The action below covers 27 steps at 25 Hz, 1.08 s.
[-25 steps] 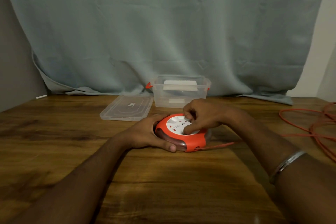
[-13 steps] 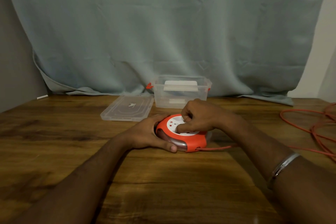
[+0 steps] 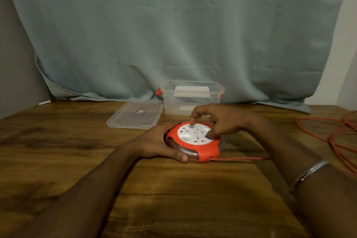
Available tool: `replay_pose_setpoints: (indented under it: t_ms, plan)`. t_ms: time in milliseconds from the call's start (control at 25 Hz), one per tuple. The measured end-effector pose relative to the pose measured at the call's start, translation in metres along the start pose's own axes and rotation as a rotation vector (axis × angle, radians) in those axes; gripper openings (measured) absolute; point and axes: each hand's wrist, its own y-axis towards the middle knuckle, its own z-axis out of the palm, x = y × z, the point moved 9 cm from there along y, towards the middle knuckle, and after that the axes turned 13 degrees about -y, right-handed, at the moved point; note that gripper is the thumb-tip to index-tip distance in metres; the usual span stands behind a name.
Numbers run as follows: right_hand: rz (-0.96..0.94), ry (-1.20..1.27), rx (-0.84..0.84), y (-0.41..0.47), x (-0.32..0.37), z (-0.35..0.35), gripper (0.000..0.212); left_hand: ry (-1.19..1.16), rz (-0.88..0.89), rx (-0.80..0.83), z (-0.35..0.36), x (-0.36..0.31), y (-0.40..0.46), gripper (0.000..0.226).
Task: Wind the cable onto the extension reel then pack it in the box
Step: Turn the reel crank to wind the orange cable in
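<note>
My right hand (image 3: 218, 121) has uncurled from the fist it made a moment ago; its fingers are now spreading, fingertips pressing on the white socket face (image 3: 195, 133) of the orange extension reel (image 3: 193, 142). My left hand (image 3: 160, 143) is gripping the reel's left rim, steadying it on the wooden table (image 3: 77, 141). The orange cable (image 3: 328, 137) is trailing right in loose loops. The clear box (image 3: 192, 97) is standing behind, its lid (image 3: 135, 115) lying beside it.
</note>
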Motion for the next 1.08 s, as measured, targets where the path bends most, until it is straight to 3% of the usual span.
replay_pose_setpoints:
  t_ms: [160,360,680,880,1080]
  plan:
    - [-0.008,0.066,0.047,0.001,-0.001,0.001,0.056,-0.01,-0.006,0.002,0.0,-0.001,-0.003,0.101]
    - [0.003,0.052,0.039,0.0,-0.002,0.002,0.065,0.012,0.017,0.013,0.001,-0.001,-0.001,0.129]
    - [0.039,-0.07,-0.055,0.005,0.002,0.005,0.038,0.007,0.014,-0.009,-0.001,-0.001,-0.002,0.124]
    - [0.02,-0.177,-0.113,0.01,0.012,0.008,0.044,0.03,0.032,-0.003,-0.001,0.0,0.002,0.132]
    - [-0.025,-0.203,-0.147,0.016,0.028,0.012,0.048,0.006,0.042,0.007,0.0,0.0,0.002,0.103]
